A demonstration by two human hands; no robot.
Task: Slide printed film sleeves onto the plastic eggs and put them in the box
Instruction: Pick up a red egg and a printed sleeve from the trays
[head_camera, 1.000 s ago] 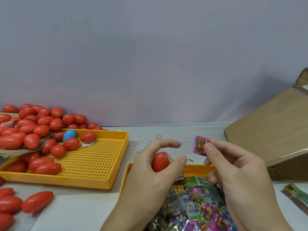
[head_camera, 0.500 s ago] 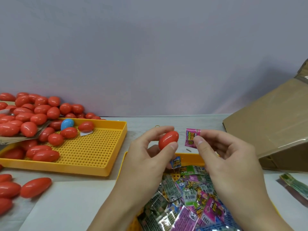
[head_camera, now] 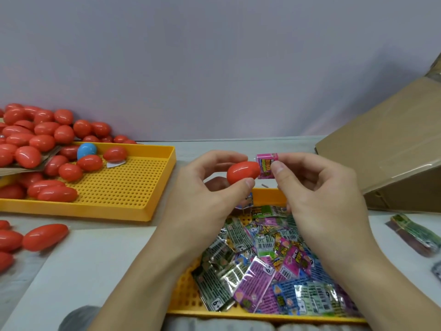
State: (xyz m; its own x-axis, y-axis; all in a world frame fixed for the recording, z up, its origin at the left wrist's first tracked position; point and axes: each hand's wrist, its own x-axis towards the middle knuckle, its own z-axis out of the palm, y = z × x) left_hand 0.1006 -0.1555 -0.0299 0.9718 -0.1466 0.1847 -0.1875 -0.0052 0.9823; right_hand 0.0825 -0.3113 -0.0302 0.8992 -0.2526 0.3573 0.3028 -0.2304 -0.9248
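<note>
Egg [head_camera: 242,172] pinched in left hand [head_camera: 205,194], tip touching the sleeve [head_camera: 266,166]. Right hand [head_camera: 319,187] pinches that, looks opened.

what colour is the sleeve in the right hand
The sleeve is mostly pink with yellow-green print; head view.

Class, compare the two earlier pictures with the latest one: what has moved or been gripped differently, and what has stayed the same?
The left hand has turned its red egg from upright to sideways, tip toward the right hand. The pink sleeve, earlier held apart, now meets the egg's tip. Both grips are unchanged. The egg tray, the loose sleeves and the cardboard box look undisturbed.
</note>
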